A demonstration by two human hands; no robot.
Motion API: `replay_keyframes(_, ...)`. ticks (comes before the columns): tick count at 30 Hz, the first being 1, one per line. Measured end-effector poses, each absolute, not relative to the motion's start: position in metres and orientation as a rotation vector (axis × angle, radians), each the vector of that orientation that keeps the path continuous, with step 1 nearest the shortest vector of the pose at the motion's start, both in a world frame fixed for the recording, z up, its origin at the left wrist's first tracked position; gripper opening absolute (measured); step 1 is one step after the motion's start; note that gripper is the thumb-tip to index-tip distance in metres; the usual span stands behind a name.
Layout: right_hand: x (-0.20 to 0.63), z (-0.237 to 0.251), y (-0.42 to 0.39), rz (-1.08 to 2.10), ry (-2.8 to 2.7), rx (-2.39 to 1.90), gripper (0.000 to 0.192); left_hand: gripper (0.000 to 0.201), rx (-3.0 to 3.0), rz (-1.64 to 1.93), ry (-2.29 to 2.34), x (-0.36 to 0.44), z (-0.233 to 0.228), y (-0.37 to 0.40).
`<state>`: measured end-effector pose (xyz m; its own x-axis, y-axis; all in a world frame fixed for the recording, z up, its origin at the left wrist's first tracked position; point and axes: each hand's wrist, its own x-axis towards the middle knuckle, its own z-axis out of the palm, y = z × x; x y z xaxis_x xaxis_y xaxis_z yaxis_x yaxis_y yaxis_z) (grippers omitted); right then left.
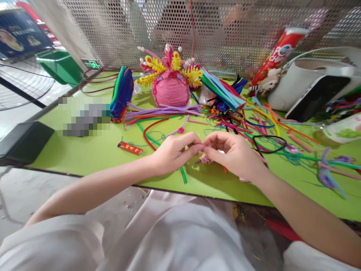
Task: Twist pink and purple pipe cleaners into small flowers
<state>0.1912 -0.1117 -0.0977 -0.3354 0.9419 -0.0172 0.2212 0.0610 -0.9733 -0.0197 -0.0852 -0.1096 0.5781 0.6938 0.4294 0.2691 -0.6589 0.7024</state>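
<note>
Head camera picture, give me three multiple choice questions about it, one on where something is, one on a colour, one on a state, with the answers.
1. Where does the red lighter lie?
A. On the green table, off to the side of the left hand
B. Inside the white container
C. On top of the pink dome

2. What colour is the dome-shaped craft piece at the back?
A. Blue
B. Pink
C. Black

3. How do the two hands stand?
A. Flat on the table, apart
B. One raised, one out of view
C. Fingertips pinched together on a small pink piece

Answers: 1 A, the lighter rests on bare tabletop beside that hand. 2 B, its wound body is pink. 3 C, the left hand and right hand meet at the piece.
</note>
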Motion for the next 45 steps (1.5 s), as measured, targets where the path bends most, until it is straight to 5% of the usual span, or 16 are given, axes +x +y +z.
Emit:
replay_keyframes(11, 0.19, -0.088, -0.117, 1.088, -1.84, -1.253, 0.007, 0.036, 1.733, 0.709, 0.775, -0.018, -0.109, -0.087)
replay_keyframes(23, 0.192, -0.092, -0.116, 1.056, -1.71, -1.227, 0.017, 0.041, 1.338, 0.908, 0.759, -0.012, -0.11, -0.083)
replay_keyframes(29, 0.19, -0.099, -0.117, 0.16, -2.087, -1.072, 0.007, 0.04, 1.365, 0.841, 0.772, -0.012, -0.11, -0.086)
replay_keyframes(32, 0.193, -0.102, -0.116, -0.03, -2.171, -1.014, 0.011, 0.036, 1.354, 0.785, 0.775, -0.013, -0.108, -0.085)
replay_keyframes(38, 0.189, -0.092, -0.118, 0.72, -1.889, -1.214, 0.01, 0.03, 1.416, 0.855, 0.752, -0.013, -0.109, -0.084)
replay_keyframes(45, 0.187, -0.097, -0.118, 1.23, -1.549, -1.206, 0.023, 0.012, 1.957, 1.007, 0.835, -0.016, -0.119, -0.088)
